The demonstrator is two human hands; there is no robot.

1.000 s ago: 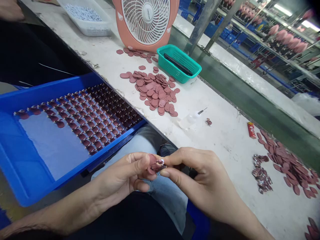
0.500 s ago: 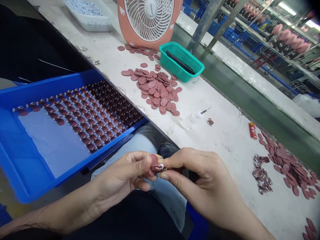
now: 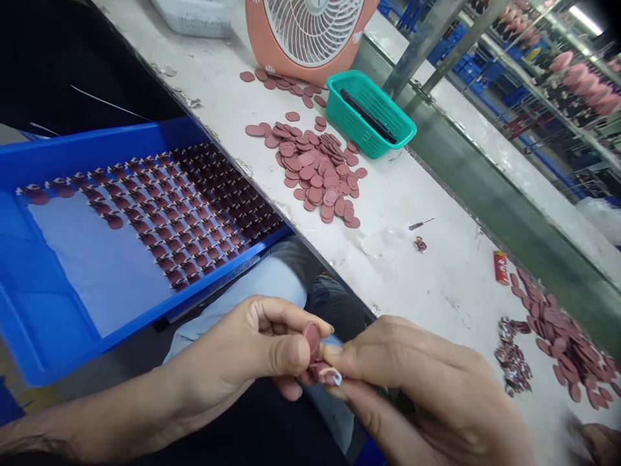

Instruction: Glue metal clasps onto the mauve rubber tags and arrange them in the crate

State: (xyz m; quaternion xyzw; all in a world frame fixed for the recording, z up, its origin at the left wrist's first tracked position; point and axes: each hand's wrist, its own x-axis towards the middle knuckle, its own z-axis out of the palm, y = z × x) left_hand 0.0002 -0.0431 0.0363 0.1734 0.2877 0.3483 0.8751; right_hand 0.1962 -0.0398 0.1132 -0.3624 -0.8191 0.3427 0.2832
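Observation:
A small reddish-brown piece [image 3: 312,338] with a round disc and a white-and-dark end is held between both hands above the lap. My left hand [image 3: 252,343] pinches its disc between thumb and fingers. The thumb and forefinger of my right hand [image 3: 412,375] grip the white-and-dark end. To the left, a blue tray [image 3: 24,291] holds rows of similar pieces on a pale sheet. A pile of reddish-brown discs [image 3: 315,171] lies on the white table [image 3: 402,285].
A coral fan [image 3: 301,68] and a green basket [image 3: 371,113] with a black object stand behind the disc pile. A thin tool [image 3: 421,224] lies mid-table. At right are a red packet [image 3: 501,267], small shiny parts [image 3: 514,362] and more discs [image 3: 563,336].
The view has shifted a little. Both hands have moved lower in the picture, still holding the piece, which is turned with its disc more upright. A dark blurred shape now shows at the lower right.

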